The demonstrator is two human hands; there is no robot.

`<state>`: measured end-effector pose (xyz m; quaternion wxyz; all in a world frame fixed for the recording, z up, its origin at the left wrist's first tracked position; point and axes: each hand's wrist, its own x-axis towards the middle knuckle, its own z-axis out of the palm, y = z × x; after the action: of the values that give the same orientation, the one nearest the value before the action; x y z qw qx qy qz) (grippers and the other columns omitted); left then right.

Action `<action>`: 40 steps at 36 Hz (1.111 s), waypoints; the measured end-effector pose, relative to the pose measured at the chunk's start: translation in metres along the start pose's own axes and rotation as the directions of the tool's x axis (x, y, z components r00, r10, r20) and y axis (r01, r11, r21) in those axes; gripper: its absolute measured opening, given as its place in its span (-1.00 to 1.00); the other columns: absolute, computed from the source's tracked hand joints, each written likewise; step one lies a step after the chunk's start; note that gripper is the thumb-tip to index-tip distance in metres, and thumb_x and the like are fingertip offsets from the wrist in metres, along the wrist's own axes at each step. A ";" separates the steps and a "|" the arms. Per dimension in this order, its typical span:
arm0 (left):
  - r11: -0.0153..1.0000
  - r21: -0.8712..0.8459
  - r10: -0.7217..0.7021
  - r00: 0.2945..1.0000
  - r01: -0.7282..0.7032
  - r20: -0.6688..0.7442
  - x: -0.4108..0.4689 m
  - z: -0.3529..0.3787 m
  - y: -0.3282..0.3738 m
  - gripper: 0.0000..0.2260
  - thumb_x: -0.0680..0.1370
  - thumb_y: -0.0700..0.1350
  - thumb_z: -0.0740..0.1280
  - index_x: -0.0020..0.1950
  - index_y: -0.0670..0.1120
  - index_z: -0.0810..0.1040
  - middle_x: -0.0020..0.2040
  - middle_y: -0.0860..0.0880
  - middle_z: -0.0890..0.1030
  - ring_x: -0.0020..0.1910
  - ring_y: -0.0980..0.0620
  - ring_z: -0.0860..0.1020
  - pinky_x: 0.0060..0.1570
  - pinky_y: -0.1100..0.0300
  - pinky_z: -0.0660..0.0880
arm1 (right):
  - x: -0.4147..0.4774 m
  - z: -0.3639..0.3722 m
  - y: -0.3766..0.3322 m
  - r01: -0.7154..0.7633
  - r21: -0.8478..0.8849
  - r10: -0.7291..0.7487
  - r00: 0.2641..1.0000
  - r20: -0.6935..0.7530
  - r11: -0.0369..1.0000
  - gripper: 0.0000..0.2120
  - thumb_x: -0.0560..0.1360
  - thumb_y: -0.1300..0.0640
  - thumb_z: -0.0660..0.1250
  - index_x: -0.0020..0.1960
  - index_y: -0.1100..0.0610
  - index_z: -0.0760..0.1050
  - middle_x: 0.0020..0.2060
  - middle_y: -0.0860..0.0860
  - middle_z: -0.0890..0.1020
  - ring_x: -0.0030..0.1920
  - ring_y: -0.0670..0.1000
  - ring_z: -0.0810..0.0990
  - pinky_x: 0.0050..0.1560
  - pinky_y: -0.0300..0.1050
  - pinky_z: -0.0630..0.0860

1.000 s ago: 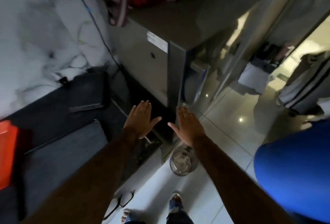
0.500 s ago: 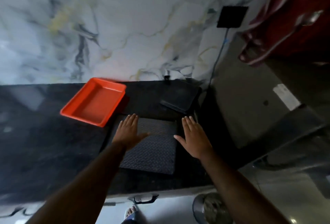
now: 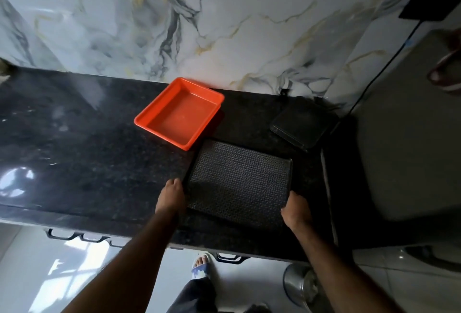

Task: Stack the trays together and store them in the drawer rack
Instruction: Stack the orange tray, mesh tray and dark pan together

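A dark patterned tray (image 3: 238, 183) lies flat on the black stone counter (image 3: 87, 158), near its front edge. My left hand (image 3: 172, 198) grips the tray's near left corner and my right hand (image 3: 296, 213) grips its near right corner. An empty orange tray (image 3: 179, 113) sits just behind and to the left, almost touching the dark tray's far corner. A smaller black tray (image 3: 303, 123) rests at the back right, by the wall.
A marble wall (image 3: 199, 25) backs the counter. A grey appliance (image 3: 409, 138) stands at the right, with a cable (image 3: 374, 73) running up to a black wall plate (image 3: 429, 0). Drawer handles (image 3: 82, 236) show under the counter edge. A steel bin (image 3: 303, 285) stands on the floor.
The view has swung left from the appliance to the counter. My hands went from hovering flat above the dark tray to closing on its two near corners.
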<state>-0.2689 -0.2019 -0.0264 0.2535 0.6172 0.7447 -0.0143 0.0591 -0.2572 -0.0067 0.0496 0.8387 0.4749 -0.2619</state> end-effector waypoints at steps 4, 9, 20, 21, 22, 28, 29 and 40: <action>0.998 -0.055 0.001 1.000 -0.001 0.016 -0.013 0.003 -0.010 -0.82 0.54 -0.27 0.24 0.14 -0.22 0.44 0.13 -0.27 0.58 0.11 -0.25 0.57 0.09 -0.07 0.51 | 0.004 -0.001 0.004 0.028 -0.011 -0.028 0.999 -0.030 1.000 -0.59 0.54 0.30 0.28 0.38 0.19 0.43 0.27 0.23 0.58 0.31 0.23 0.56 0.33 0.05 0.50; 0.993 -0.057 -0.091 0.979 0.103 0.184 -0.028 0.003 -0.023 -0.63 0.54 -0.26 0.26 0.34 -0.26 0.37 0.22 -0.29 0.58 0.21 -0.25 0.58 0.16 -0.06 0.52 | 0.002 0.001 0.010 -0.002 -0.046 0.004 0.999 0.047 0.999 -0.64 0.56 0.30 0.26 0.35 0.24 0.42 0.26 0.25 0.58 0.30 0.26 0.56 0.29 0.06 0.52; 0.939 -0.237 -0.185 0.948 0.248 0.259 0.031 -0.053 -0.052 -0.46 0.30 0.33 0.39 -0.08 -0.13 0.67 -0.10 -0.10 0.72 -0.13 -0.05 0.68 -0.14 0.17 0.58 | 0.029 -0.018 -0.068 -0.050 -0.126 0.030 0.988 -0.152 0.991 -0.32 0.43 -0.03 0.48 0.41 0.23 0.33 0.34 0.18 0.47 0.33 0.20 0.50 0.22 0.08 0.58; 0.939 -0.254 -0.181 0.960 0.233 0.213 0.044 -0.061 -0.053 -0.48 0.34 0.34 0.39 -0.15 -0.14 0.66 -0.15 -0.11 0.71 -0.13 -0.06 0.68 -0.18 0.18 0.53 | 0.038 -0.022 -0.084 0.024 -0.133 -0.043 0.988 -0.146 0.991 -0.28 0.43 -0.07 0.48 0.44 0.23 0.31 0.37 0.18 0.46 0.36 0.20 0.48 0.28 0.09 0.54; 0.936 -0.274 -0.182 0.969 0.222 0.164 0.058 -0.069 -0.053 -0.49 0.38 0.34 0.37 -0.22 -0.14 0.64 -0.20 -0.10 0.70 -0.13 -0.08 0.67 -0.21 0.19 0.48 | 0.047 -0.025 -0.103 0.095 -0.125 -0.110 0.986 -0.124 0.988 -0.26 0.44 -0.09 0.47 0.47 0.23 0.29 0.39 0.19 0.45 0.39 0.20 0.45 0.35 0.09 0.48; 0.746 -0.616 -0.254 0.963 0.251 0.084 0.129 -0.094 -0.038 -0.48 0.45 0.33 0.32 -0.21 -0.15 0.63 -0.36 -0.06 0.65 -0.44 -0.03 0.64 -0.33 0.18 0.55 | 0.092 -0.034 -0.228 0.252 0.266 -0.267 0.964 0.019 0.930 -0.32 0.50 0.02 0.44 0.51 0.25 0.31 0.41 0.22 0.48 0.41 0.17 0.48 0.44 0.04 0.41; 0.686 -0.677 -0.269 0.957 0.266 0.104 0.140 -0.093 -0.037 -0.48 0.45 0.32 0.33 -0.17 -0.17 0.64 -0.34 -0.09 0.64 -0.46 -0.04 0.63 -0.34 0.17 0.57 | 0.099 -0.033 -0.246 0.238 0.331 -0.266 0.963 0.041 0.913 -0.33 0.50 0.02 0.44 0.51 0.24 0.32 0.40 0.21 0.50 0.39 0.16 0.50 0.42 0.03 0.43; 0.446 -0.843 -0.450 0.890 0.301 0.080 0.190 -0.071 -0.025 -0.57 0.34 -0.03 0.38 0.16 -0.16 0.47 0.09 -0.17 0.62 0.05 -0.20 0.64 0.08 -0.12 0.62 | 0.139 0.000 -0.322 -0.189 0.870 -0.149 0.947 0.284 0.455 -0.48 0.52 0.37 0.38 0.45 0.30 0.33 0.30 0.24 0.54 0.11 0.09 0.58 -0.05 -0.03 0.63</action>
<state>-0.3381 -0.0108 -0.0473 0.4482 0.2377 0.7940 0.3350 -0.1484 0.0249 -0.0205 -0.3159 0.6915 0.2429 -0.6025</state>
